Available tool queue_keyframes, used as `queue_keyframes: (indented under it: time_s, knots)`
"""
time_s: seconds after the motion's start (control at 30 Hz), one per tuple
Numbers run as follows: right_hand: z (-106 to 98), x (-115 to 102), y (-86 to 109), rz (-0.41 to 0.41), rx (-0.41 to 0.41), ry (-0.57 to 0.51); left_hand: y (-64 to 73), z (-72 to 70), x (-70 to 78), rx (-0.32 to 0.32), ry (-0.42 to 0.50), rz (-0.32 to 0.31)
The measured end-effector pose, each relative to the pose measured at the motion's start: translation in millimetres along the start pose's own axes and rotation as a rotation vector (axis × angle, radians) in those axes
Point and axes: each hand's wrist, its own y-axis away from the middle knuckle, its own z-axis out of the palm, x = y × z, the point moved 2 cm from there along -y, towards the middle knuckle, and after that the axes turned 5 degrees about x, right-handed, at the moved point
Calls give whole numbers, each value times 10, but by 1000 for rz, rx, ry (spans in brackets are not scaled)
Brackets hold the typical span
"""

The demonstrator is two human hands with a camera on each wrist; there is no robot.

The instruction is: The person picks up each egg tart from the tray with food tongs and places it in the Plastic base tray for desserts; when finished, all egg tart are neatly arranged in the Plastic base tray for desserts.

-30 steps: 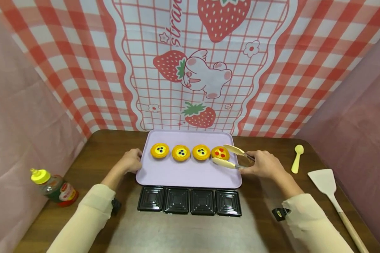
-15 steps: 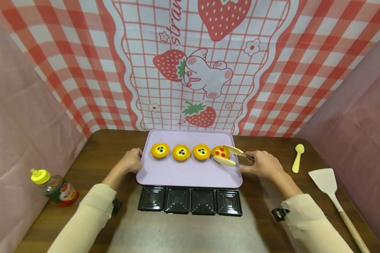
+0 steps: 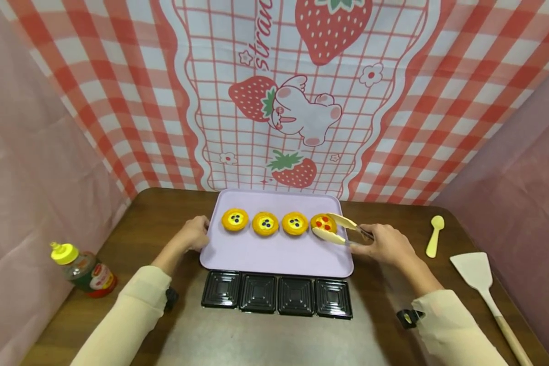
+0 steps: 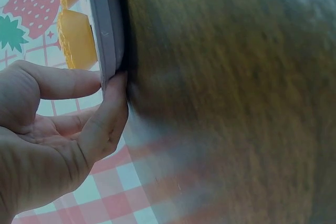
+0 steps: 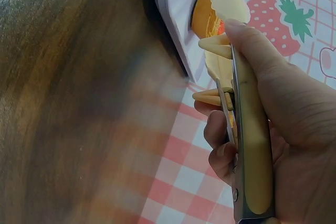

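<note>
My left hand [image 3: 193,234] pinches the left edge of a lilac tray [image 3: 274,258]; in the left wrist view thumb and finger meet on its rim [image 4: 108,30]. A row of small tarts lies on the tray: a left tart [image 3: 235,219], a second [image 3: 265,223] and a third [image 3: 295,223], each topped with blue dots. At the right end sits a tart with red pieces [image 3: 324,222]. My right hand [image 3: 386,245] grips cream-tipped tongs [image 3: 329,236], whose tips stand apart on either side of that red-topped tart. In the right wrist view the tongs' handle [image 5: 257,156] lies along my palm.
Several black square trays [image 3: 258,292] line the front of the lilac tray, by a greyish mat [image 3: 265,340]. A yellow-capped bottle [image 3: 89,272] stands at left. On the right lie a yellow spoon [image 3: 434,236] and a white spatula [image 3: 478,277]. A strawberry-patterned cloth [image 3: 164,127] hangs behind.
The head view has shifted slightly, so everything appears a little further right and lower. Hands, tongs, tray and tarts keep nearly the same places relative to one another.
</note>
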Motion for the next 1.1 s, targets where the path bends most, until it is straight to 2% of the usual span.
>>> queue_keyframes:
  time_s: [0.13,0.37,0.47,0.77,1.1]
  knots:
    - [-48,12,33,-15,26,-6,-3,6,-4,-7,13,-12]
    - [-162,25,111,-12,33,2,-5,-14,-3,15,-78,32]
    - [-196,36,168,-15,45,6,-4,-19,2,16,-82,33]
    - [-283,40,447,-74,63,32,3,36,-11,14,-66,19]
    - [-426,-28,790,-164,102,68,1,12,1,12,-50,21]
